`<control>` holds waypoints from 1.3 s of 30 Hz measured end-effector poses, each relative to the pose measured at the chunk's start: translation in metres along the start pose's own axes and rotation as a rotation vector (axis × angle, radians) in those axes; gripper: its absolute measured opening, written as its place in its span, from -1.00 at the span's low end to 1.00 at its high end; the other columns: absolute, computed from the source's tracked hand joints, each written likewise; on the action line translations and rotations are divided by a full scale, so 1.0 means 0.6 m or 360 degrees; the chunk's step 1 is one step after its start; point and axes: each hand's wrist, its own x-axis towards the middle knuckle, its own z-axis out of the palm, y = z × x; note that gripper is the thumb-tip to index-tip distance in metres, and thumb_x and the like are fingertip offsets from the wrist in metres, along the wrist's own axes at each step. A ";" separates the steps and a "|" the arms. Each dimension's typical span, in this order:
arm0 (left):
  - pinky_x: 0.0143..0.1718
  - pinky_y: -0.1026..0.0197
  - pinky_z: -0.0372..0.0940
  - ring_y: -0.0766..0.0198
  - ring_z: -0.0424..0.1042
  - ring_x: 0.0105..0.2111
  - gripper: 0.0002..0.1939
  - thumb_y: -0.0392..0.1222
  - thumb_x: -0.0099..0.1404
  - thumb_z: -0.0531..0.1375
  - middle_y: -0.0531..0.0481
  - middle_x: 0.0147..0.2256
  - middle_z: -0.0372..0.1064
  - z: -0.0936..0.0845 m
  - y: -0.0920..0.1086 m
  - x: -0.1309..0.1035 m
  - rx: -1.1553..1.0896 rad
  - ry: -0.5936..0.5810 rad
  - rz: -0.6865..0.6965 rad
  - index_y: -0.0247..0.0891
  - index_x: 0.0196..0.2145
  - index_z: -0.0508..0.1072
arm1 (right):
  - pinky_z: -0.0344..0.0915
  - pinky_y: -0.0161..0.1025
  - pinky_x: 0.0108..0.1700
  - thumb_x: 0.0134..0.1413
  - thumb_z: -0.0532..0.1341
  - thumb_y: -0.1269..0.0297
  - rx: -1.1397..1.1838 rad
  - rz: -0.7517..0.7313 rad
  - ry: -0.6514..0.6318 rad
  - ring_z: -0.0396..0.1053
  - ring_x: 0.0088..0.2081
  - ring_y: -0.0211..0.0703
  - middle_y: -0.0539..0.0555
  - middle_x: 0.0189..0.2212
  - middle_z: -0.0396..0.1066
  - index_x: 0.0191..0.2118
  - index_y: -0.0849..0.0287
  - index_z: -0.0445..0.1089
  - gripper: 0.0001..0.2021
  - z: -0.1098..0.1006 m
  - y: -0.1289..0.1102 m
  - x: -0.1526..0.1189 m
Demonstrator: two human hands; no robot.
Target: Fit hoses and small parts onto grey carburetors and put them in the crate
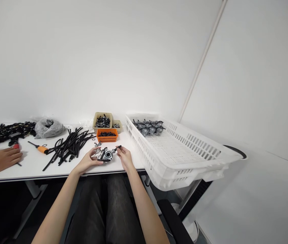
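A silver metal carburetor (107, 155) is held just over the table's front part, its round bore facing me. My left hand (89, 161) is closed around its left side, thumb at the bottom. On the other side, my right hand (125, 158) pinches a short black rubber piece (118, 147) at the carburetor's right end. A black hose runs along the carburetor's lower edge. Just behind it on the table lies a small grey metal part (98, 144).
Behind are an orange basket (107, 139) of black pieces and beige bins (95, 124) of small parts. Black hoses (73, 145), an orange-handled screwdriver (42, 149) and a bag (48, 128) lie left, near another person's hand (6, 159). A white crate (184, 162) holding several carburetors (149, 128) stands right.
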 end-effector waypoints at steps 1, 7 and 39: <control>0.00 0.05 0.31 0.13 0.46 -0.11 -0.09 -0.18 -0.17 0.46 -0.18 0.12 0.20 0.000 -0.001 0.000 0.0015 -0.0005 0.0012 -0.13 0.13 0.20 | 0.13 -0.29 -0.35 -0.38 0.44 0.13 -0.0005 -0.0002 0.0008 0.20 -0.45 -0.30 0.05 -0.45 0.43 -0.39 0.20 0.54 -0.67 0.000 0.001 0.000; 0.08 -0.01 0.26 0.09 0.42 -0.03 -0.09 -0.16 -0.17 0.46 -0.20 0.15 0.18 0.001 0.001 -0.001 0.0042 -0.0048 0.0047 -0.14 0.14 0.21 | 0.17 -0.27 -0.31 -0.40 0.44 0.16 -0.0016 0.0005 0.0036 0.28 -0.40 -0.25 0.08 -0.41 0.46 -0.43 0.20 0.52 -0.69 0.001 -0.001 0.000; 0.13 -0.05 0.21 0.06 0.40 0.01 -0.07 -0.20 -0.18 0.47 -0.20 0.17 0.15 0.001 0.000 -0.001 0.0032 -0.0068 0.0070 -0.12 0.14 0.19 | 0.14 -0.31 -0.31 -0.30 0.38 0.18 -0.0112 -0.0127 -0.0018 0.28 -0.36 -0.22 0.02 -0.44 0.41 -0.38 0.16 0.44 -0.73 -0.001 -0.005 -0.004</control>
